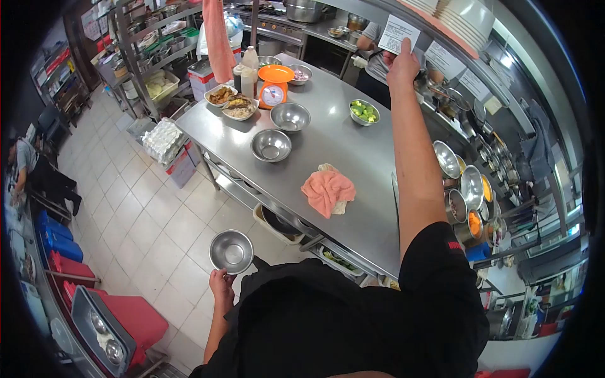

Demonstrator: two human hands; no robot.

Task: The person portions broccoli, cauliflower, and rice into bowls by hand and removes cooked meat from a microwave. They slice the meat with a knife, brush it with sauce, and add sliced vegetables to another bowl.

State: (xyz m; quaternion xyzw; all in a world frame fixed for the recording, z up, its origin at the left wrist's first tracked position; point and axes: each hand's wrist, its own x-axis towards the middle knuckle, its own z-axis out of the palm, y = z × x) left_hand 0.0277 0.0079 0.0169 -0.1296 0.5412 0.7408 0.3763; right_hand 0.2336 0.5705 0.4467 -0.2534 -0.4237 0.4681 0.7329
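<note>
Left hand: left hand [220, 285] pinches the near rim of a steel bowl [231, 251], held over the floor tiles [167, 258], left of the tabletop [362, 154]; some fingers hidden beneath the bowl
Right hand: right hand [403, 66], arm outstretched, grips the lower edge of a printed slip [397, 34] up near the overhead shelf [450, 26]; thumb on the front, fingers behind mostly out of sight
Co-worker: grey-shirted person [377, 70] at the far side, partly covered by the slip and the right forearm
View edges: black ring crops the picture; far corners blurred
Slip text: dark print, too small to read
Other slips: two printed sheets [445, 59] [474, 84] along the shelf edge; wording illegible
Sleeve: red lettering on the black sleeve [441, 255], not readable
Scale: orange kitchen scale [273, 94], round white dial; figures unclear
Held bowl: inner base visible, shiny
Tabletop bowls: two steel bowls [290, 117] [271, 145] near the scale, insides showing bare metal
Green pieces: in a small steel bowl [364, 113] near the far edge
Brown food: in two pale dishes [221, 95] [240, 108] beside the bottles [247, 72]
Cloth: crumpled pink cloth [328, 191] on the tabletop
</note>
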